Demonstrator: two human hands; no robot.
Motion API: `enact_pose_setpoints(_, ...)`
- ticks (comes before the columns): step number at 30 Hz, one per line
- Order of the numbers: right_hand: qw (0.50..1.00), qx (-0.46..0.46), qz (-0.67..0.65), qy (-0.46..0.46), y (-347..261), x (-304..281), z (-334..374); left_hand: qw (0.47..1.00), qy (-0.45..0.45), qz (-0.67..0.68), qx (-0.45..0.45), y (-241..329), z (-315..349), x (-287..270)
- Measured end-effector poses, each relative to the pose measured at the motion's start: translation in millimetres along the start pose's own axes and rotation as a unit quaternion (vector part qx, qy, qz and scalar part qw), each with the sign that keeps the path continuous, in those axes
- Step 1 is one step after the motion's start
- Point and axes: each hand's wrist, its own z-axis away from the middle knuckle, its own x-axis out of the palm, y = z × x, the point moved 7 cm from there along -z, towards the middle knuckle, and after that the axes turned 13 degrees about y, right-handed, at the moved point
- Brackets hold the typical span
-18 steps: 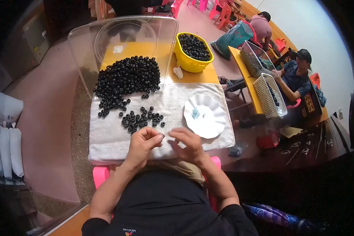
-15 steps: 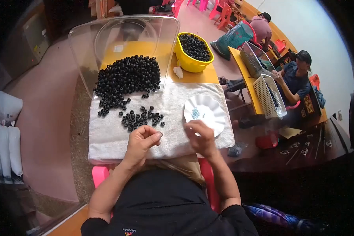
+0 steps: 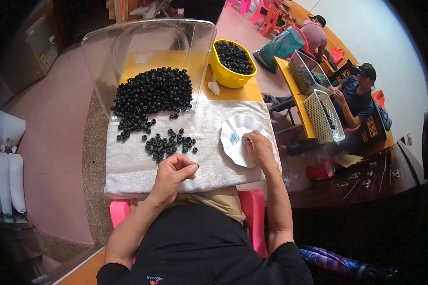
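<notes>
My left hand [image 3: 173, 177] is held over the front of a white towel [image 3: 214, 175], thumb and forefinger pinched together. A dark sliver shows at their tips, too small to make out. Just beyond it lies a loose group of small black ring-shaped parts [image 3: 164, 144]. My right hand [image 3: 259, 147] reaches onto a white scalloped plate [image 3: 229, 126], its fingertips closed together at the right of the plate's middle; whatever they pinch is hidden. On the plate, left of those fingers, is a little heap of tiny bluish-green pieces [image 3: 234, 137].
A clear plastic bin [image 3: 202, 47] lies on its side, black parts [image 3: 152, 95] spilling from it onto the towel. Behind the plate stands a yellow tub [image 3: 230, 78] of black parts, beside crumpled white tissue [image 3: 214, 88]. A co-worker [image 3: 356, 97] sits at the right by a white basket [image 3: 318, 102].
My right hand has moved slightly up and right onto the plate, and its fingertips have come down there. My left hand keeps its pinch in nearly the same place.
</notes>
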Motion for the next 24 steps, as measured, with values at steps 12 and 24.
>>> enact_pose_setpoints(12,0.992,0.037,-0.119,0.030,7,-2,8,1.000,-0.014,-0.011,-0.001,-3,3,5)
enact_pose_setpoints(24,0.947,0.134,-0.291,0.019,25,12,16,0.999,-0.007,-0.005,-0.037,-16,5,11)
